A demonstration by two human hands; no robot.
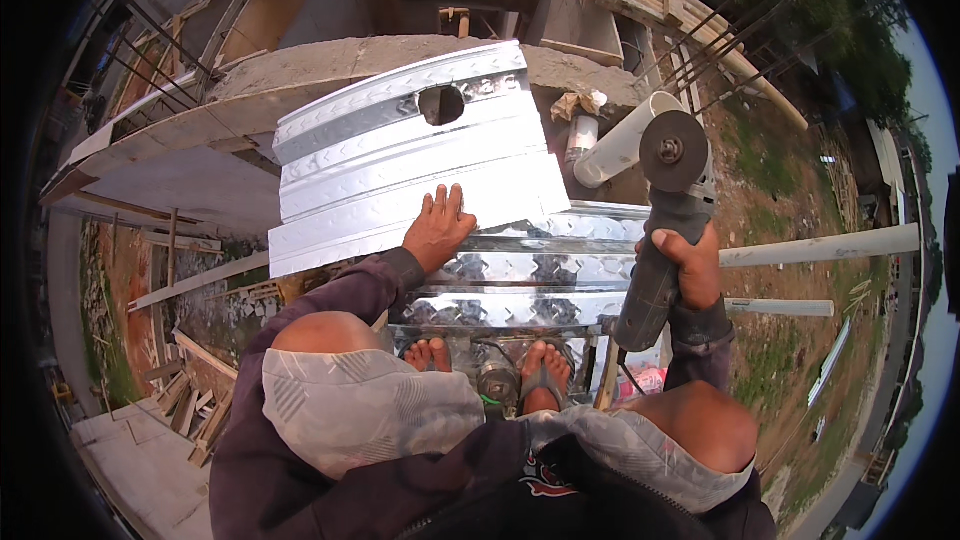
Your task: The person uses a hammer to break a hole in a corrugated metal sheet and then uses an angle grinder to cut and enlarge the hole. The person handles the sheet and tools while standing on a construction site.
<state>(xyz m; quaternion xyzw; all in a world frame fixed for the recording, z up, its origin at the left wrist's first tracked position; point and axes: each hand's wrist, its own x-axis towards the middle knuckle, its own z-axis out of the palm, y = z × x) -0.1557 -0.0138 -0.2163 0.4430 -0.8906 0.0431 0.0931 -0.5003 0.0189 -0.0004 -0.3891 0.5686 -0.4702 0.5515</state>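
Note:
My right hand (pixel 694 262) is wrapped round the dark body of an angle grinder (pixel 650 285). The tool stands upright in view, its round disc (pixel 674 148) at the far end; whether the disc spins I cannot tell. My left hand (pixel 440 228) lies with fingers stretched out on the near edge of a ribbed, shiny metal sheet (pixel 400 165). Its thumb is hidden. A round hole (pixel 441 105) is cut through the sheet near its far edge. Under and nearer than it lies another embossed metal sheet (pixel 520 270), in front of my feet.
Beyond the grinder disc leans a white plastic pipe (pixel 622 145), beside a can (pixel 581 137) with crumpled paper on top. A rough concrete ledge (pixel 380 58) runs behind the sheet. Long pale pipes (pixel 820 245) stick out at right, above grassy ground far below. Scrap wood (pixel 190 405) lies lower left.

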